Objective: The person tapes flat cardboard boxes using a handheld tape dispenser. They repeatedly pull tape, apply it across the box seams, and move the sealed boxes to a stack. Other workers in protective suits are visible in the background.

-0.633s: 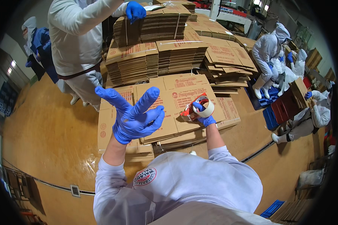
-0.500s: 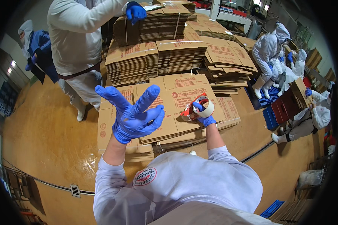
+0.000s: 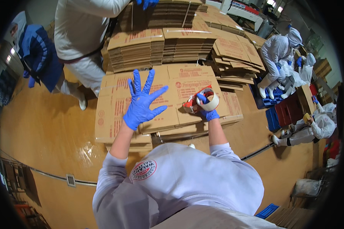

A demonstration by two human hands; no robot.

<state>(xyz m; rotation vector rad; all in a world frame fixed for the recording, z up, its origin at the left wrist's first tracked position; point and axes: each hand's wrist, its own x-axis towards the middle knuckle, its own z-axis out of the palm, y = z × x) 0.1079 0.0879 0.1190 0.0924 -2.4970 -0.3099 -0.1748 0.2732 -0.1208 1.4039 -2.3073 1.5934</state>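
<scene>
In the centre of the frame, my right hand grips the red tape dispenser, one finger hooked inside the core of its roll, probably to steady the weight. Left of it, my left hand is spread wide and holds nothing; I can't tell whether it touches the flattened cartons below. Those lie flat, likely so they stack level. Strapped bundles rise behind, upper centre.
</scene>
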